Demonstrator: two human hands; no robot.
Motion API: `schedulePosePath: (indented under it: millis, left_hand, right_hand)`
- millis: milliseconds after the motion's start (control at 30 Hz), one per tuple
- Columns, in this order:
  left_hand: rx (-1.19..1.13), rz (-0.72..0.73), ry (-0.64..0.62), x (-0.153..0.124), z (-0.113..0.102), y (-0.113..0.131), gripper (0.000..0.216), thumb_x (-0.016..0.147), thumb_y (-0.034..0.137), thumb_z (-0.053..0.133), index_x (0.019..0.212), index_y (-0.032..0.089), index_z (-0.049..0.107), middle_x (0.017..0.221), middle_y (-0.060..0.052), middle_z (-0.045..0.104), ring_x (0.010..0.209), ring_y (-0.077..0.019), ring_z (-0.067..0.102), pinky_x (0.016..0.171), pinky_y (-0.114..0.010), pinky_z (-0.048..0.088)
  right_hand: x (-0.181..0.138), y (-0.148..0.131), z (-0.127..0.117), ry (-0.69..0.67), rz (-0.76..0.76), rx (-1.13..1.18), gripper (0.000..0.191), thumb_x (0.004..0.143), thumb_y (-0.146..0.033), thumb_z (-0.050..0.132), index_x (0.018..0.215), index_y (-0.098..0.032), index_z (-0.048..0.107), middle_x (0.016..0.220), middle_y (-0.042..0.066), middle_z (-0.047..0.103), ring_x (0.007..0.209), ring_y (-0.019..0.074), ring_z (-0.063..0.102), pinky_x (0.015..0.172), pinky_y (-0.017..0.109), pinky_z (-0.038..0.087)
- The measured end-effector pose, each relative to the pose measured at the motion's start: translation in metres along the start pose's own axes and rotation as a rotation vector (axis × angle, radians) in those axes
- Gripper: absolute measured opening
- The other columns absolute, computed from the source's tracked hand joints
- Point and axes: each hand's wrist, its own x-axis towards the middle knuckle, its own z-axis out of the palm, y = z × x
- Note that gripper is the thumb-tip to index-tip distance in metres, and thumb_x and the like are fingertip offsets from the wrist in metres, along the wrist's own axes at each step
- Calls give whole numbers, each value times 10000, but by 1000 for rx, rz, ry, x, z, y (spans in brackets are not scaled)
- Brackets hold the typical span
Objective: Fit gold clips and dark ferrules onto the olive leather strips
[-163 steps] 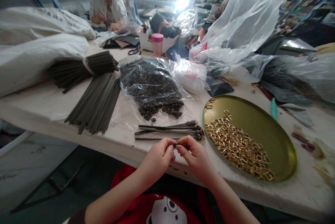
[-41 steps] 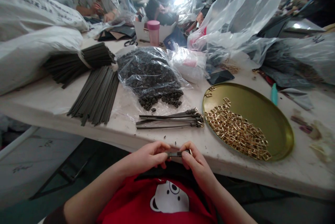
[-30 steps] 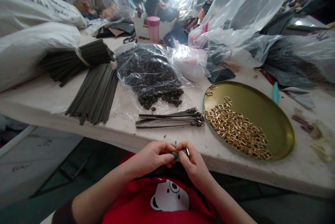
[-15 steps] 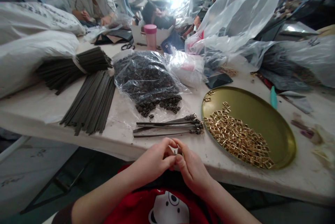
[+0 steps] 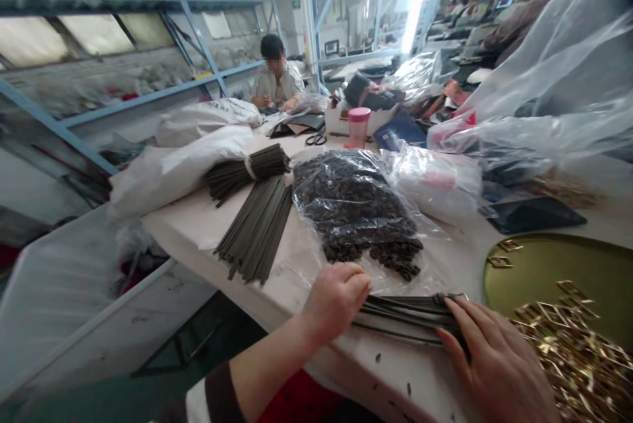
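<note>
Several thin dark straps (image 5: 403,312) lie side by side near the table's front edge, their buckle ends to the right. My left hand (image 5: 339,298) is closed at their left ends, its fingers curled and partly hiding what they pinch. Over the buckle ends lies my right hand (image 5: 494,350), fingers stretched out and thumb apart, touching the straps. Just beyond the straps, small dark loops (image 5: 395,257) spill from a clear plastic bag (image 5: 356,192) full of them. Gold buckles (image 5: 573,344) are heaped in a round olive-gold tray (image 5: 608,261) beside my right hand.
Loose dark strips (image 5: 260,228) and a banded bundle (image 5: 270,163) lie left of the bag. White sacks (image 5: 182,166), scissors (image 5: 316,140), a pink-lidded bottle (image 5: 359,126) and a dark flat phone-like object (image 5: 539,213) stand around. A person (image 5: 277,80) sits across the table.
My hands, earlier together at the table edge, have moved forward and apart onto the straps, left hand at one end, right at the other. The view has tilted up and turned left.
</note>
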Motion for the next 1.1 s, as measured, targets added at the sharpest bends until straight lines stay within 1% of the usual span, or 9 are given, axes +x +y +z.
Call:
schedulePosePath:
  millis: [100, 267, 433, 667, 833, 867, 933, 1000, 1100]
  left_hand:
    - [214, -398, -41, 6, -32, -51, 234, 902, 274, 367, 986, 202, 573, 981, -48, 607, 936, -146, 565, 837, -258, 425]
    - [339, -699, -99, 20, -49, -135, 234, 863, 273, 477, 998, 104, 567, 997, -102, 591, 878, -203, 587, 754, -378, 483]
    - [332, -829, -137, 28, -34, -151, 311, 849, 292, 512, 1116, 134, 512, 1111, -89, 549, 933, -195, 568, 782, -390, 486]
    - [198, -817, -8, 20, -72, -121, 244, 875, 253, 443, 1038, 95, 534, 997, -113, 591, 877, -196, 586, 758, -358, 473]
    - [-84, -596, -3, -20, -90, -49, 153, 842, 223, 366, 886, 152, 495, 735, -13, 604, 685, -134, 603, 652, -231, 454]
    - [-197, -527, -67, -30, -89, -30, 123, 824, 229, 382, 800, 170, 488, 640, 25, 577, 607, -113, 585, 600, -205, 447]
    - [-679, -402, -380, -50, -83, 6, 97, 778, 215, 405, 705, 175, 454, 572, 48, 523, 503, -95, 529, 485, -186, 401]
    - [-977, -430, -581, -65, -75, 35, 38, 735, 189, 422, 701, 176, 432, 554, 65, 502, 435, -69, 478, 425, -166, 347]
    - [-1191, -537, -748, -74, -63, 59, 26, 701, 184, 430, 718, 178, 410, 576, 61, 530, 398, -53, 457, 387, -151, 311]
  right_hand:
    - [-5, -1, 6, 59, -2, -11, 508, 846, -466, 351, 1149, -95, 522, 1091, 168, 599, 992, 327, 534, 916, 484, 365]
    - [-5, 1, 4, 136, -3, -14, 422, 831, -424, 406, 1071, -115, 564, 1016, 148, 634, 943, 311, 561, 908, 481, 373]
    - [-3, -1, 2, 165, -5, 8, 357, 833, -394, 416, 1029, -146, 580, 990, 121, 644, 927, 281, 571, 914, 468, 367]
    - [-5, -2, -4, 232, 16, 99, 307, 828, -346, 472, 1052, -156, 563, 1005, 117, 627, 952, 260, 560, 915, 454, 374]
    - [0, -22, -33, 213, 201, 392, 254, 823, -280, 495, 1057, -196, 543, 974, 92, 601, 902, 224, 563, 815, 392, 433]
    - [3, -29, -41, 174, 304, 525, 270, 841, -299, 466, 1084, -194, 518, 920, 79, 594, 818, 198, 569, 740, 355, 456]
    - [10, -42, -54, 77, 501, 880, 358, 884, -351, 367, 1200, -186, 407, 767, 26, 556, 614, 145, 525, 584, 291, 452]
    - [15, -53, -63, 0, 617, 1141, 364, 878, -406, 365, 1154, -177, 427, 649, -20, 491, 502, 119, 444, 471, 249, 387]
    - [14, -62, -69, -128, 699, 1258, 252, 850, -394, 435, 935, -177, 530, 509, -69, 375, 446, 99, 356, 437, 229, 305]
